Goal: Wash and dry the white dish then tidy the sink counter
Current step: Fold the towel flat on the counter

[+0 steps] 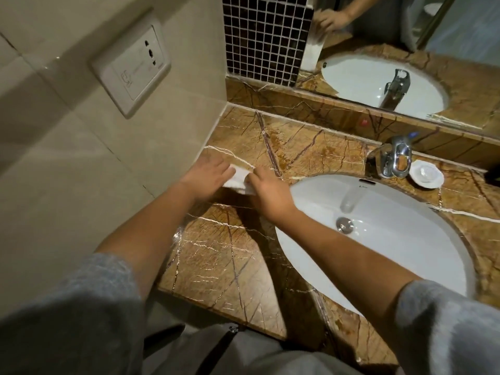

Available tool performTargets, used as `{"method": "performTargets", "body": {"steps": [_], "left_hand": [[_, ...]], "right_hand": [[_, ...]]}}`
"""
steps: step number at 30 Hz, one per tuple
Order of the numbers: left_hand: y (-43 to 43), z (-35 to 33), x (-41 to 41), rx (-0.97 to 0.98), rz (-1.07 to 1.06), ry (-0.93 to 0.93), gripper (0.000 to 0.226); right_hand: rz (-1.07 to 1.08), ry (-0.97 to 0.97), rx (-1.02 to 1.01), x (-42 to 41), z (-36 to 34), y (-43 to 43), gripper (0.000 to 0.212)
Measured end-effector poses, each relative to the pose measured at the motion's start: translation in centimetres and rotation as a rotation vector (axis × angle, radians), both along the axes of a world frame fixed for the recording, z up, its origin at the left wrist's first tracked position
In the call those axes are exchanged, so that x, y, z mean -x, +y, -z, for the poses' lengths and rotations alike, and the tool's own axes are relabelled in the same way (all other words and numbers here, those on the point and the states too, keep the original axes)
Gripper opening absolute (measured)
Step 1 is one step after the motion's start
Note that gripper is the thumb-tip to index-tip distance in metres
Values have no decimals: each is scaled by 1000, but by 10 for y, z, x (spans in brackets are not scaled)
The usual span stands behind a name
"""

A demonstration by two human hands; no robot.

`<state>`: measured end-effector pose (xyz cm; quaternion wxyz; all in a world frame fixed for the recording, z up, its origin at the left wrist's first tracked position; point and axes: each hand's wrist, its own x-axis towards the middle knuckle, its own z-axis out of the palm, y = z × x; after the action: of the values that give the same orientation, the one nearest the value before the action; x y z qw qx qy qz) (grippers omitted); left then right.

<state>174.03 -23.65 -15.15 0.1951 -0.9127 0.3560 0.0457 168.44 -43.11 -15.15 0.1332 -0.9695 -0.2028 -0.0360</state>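
Both hands are on the left part of the brown marble worktop (238,255), near the tiled wall. The left hand (207,178) lies palm down on a small white cloth (239,181), with the fingers spread and flat over its left edge. The right hand (266,192) presses on the right side of the same cloth, and its fingers curl on the cloth's edge. The cloth rests on the worktop between the two hands, just left of the sink (392,239).

The white dish (426,174) stands on the worktop behind the sink, just right of the chrome tap (392,158), well apart from the hands. The sink basin is white, and its drain (345,224) is in the middle. A mirror (405,50) runs along the back wall, and a socket (131,67) sits on the left wall.
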Motion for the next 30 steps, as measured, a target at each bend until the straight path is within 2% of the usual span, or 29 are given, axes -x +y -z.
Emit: {"method": "performTargets", "body": {"steps": [2, 5, 7, 9, 12, 15, 18, 22, 28, 30], "left_hand": [[16, 27, 30, -13, 34, 157, 50], [48, 45, 59, 132, -52, 306, 62], [62, 45, 64, 242, -93, 305, 54], [62, 45, 64, 340, -138, 259, 37], [45, 46, 66, 452, -246, 222, 23], [31, 50, 66, 483, -290, 240, 25], [28, 51, 64, 543, -329, 241, 25], [29, 48, 59, 545, -314, 248, 20], [29, 40, 60, 415, -238, 231, 19], [30, 38, 60, 356, -246, 215, 26]], "right_hand": [[-90, 155, 50, 29, 23, 7, 27], [-112, 266, 26, 63, 47, 12, 40], [-9, 242, -125, 68, 53, 10, 33], [89, 209, -178, 62, 54, 4, 27], [125, 255, -99, 50, 52, -1, 33], [97, 274, -33, 45, 51, 1, 40], [77, 245, 36, 44, 50, 4, 35], [34, 219, 78, 42, 46, 7, 22], [7, 207, 118, 33, 41, 6, 19], [-28, 181, 136, 32, 40, 4, 20]]}}
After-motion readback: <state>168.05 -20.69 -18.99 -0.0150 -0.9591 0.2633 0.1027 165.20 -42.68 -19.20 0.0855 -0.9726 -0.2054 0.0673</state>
